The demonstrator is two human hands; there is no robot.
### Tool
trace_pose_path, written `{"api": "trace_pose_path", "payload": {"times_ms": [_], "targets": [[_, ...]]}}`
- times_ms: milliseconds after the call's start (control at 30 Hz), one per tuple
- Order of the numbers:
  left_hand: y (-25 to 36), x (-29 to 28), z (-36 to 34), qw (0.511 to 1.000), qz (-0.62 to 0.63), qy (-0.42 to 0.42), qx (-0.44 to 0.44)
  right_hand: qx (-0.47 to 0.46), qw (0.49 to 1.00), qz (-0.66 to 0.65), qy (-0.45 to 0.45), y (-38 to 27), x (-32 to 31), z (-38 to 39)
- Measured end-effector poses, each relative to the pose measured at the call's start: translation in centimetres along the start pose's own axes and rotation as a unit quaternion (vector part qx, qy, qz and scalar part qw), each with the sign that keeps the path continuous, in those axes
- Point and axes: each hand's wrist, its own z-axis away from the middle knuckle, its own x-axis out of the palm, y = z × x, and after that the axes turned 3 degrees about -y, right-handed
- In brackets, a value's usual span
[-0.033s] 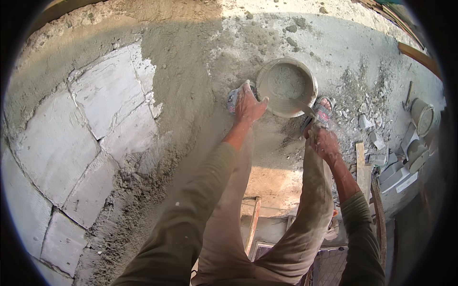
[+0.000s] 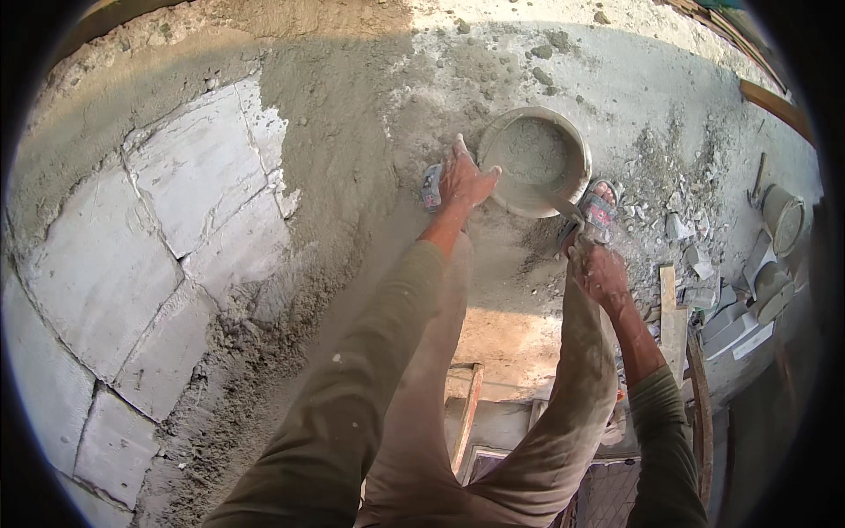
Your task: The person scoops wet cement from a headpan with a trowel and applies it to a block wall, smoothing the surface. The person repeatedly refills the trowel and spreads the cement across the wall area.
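A round bucket (image 2: 582, 167) of wet grey mortar (image 2: 531, 150) stands on the floor in front of my feet. My left hand (image 2: 466, 183) is at the bucket's left side, thumb and fingers spread, holding nothing; whether the thumb touches the rim I cannot tell. On the near right side, my right hand (image 2: 600, 275) is closed around the handle of a trowel (image 2: 563, 207). The trowel's metal blade slants over the near right rim, its tip by the mortar. The handle is mostly hidden by my fingers.
Pale blocks (image 2: 110, 260) form a wall at the left, partly coated with mortar. Rubble (image 2: 678, 227) lies right of my sandalled foot (image 2: 601, 204). Farther right stand another bucket (image 2: 783, 220) and a hammer-like tool (image 2: 757, 176). Wooden boards (image 2: 673, 330) lie beside my right forearm.
My left hand's fingers point slightly farther forward. The whole view has shifted a little, and my right hand keeps its hold on the trowel.
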Motion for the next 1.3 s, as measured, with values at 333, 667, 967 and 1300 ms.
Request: {"api": "trace_pose_path", "payload": {"times_ms": [333, 667, 967, 1300], "targets": [[1.1, 5.9, -1.8, 0.99, -0.021, -0.049, 0.132, 0.062, 0.994, 0.093, 0.001, 3.3, -2.7, -1.0], [5.3, 1.4, 12.6, 0.987, 0.051, -0.007, 0.153, -0.059, 0.997, 0.033, 0.049, -4.2, -7.1, 1.0], [7.8, -3.5, 22.5, 0.989, 0.13, -0.006, 0.075, -0.047, 0.95, -0.306, 0.033, -4.4, -6.3, 6.1], [0.3, -2.7, 28.3, 0.905, 0.42, 0.031, -0.068, -0.038, 0.967, -0.252, -0.001, -12.1, -14.1, 11.6]]}}
